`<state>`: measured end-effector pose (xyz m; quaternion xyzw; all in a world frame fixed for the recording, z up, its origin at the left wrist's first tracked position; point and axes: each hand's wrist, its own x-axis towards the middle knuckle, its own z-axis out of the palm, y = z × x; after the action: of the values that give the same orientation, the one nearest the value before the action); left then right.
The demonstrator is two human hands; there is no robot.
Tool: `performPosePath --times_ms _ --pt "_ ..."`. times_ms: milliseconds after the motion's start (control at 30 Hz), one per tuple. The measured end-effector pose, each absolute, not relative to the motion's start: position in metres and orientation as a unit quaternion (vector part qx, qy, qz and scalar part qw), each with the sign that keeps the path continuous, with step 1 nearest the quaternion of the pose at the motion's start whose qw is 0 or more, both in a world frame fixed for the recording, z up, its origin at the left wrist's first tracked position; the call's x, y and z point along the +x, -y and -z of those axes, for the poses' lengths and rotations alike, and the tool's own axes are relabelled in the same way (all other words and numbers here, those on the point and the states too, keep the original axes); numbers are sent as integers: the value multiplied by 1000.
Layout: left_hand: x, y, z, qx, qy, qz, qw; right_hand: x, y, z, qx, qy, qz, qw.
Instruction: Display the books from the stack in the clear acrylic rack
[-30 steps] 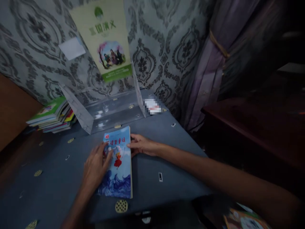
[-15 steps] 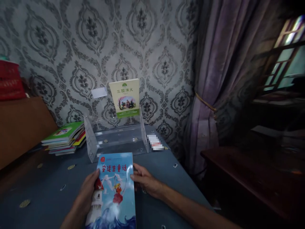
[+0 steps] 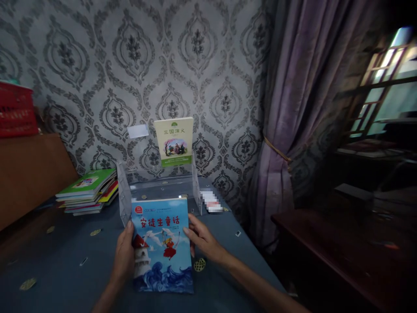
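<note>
A blue paperback book [image 3: 159, 252] with red Chinese characters, a red-roofed tower and a girl in red on its cover is held between both hands. My left hand [image 3: 125, 245] grips its left edge, and my right hand [image 3: 203, 239] grips the right edge with the thumb on the cover. Just beyond the book stands a clear acrylic rack [image 3: 197, 187]; the blue book hides part of its front. On the rack's upper tier a cream and green book [image 3: 176, 143] stands upright, cover facing me.
At left, a stack of books [image 3: 87, 191] lies beside a brown box [image 3: 32, 174] with a red basket [image 3: 16, 111] on top. A blurred-out white item [image 3: 211, 201] lies right of the rack on the blue tablecloth [image 3: 74, 278]. A purple curtain [image 3: 276, 182] hangs at right.
The blue book has moved up and forward toward the rack in both hands, and its lower edge now shows. The view has shifted slightly.
</note>
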<state>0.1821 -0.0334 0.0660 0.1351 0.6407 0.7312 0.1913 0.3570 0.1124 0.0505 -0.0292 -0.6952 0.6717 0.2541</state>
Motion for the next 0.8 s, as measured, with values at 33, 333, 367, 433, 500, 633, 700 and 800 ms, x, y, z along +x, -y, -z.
performPosePath --times_ms 33,333,367,433,500,633,700,800 --pt "183 33 -69 140 -632 -734 207 357 -112 -53 -29 698 -669 253" --pt "165 16 -58 171 -630 -737 174 357 -122 -70 -42 757 -581 295" --pt "162 15 -52 185 -632 -731 177 356 -123 -65 -41 759 -578 297" --pt "158 17 -39 212 -638 -716 187 357 -124 -54 -41 759 -578 297" --pt "154 20 -30 234 -652 -701 172 357 -123 -44 -51 762 -575 293" --pt "149 28 -23 282 -695 -646 138 357 -120 -32 -84 768 -565 289" --pt "148 31 -22 318 -708 -614 143 356 -119 -27 -103 767 -564 288" --pt "149 34 -21 340 -720 -589 135 354 -119 -16 -130 766 -557 293"
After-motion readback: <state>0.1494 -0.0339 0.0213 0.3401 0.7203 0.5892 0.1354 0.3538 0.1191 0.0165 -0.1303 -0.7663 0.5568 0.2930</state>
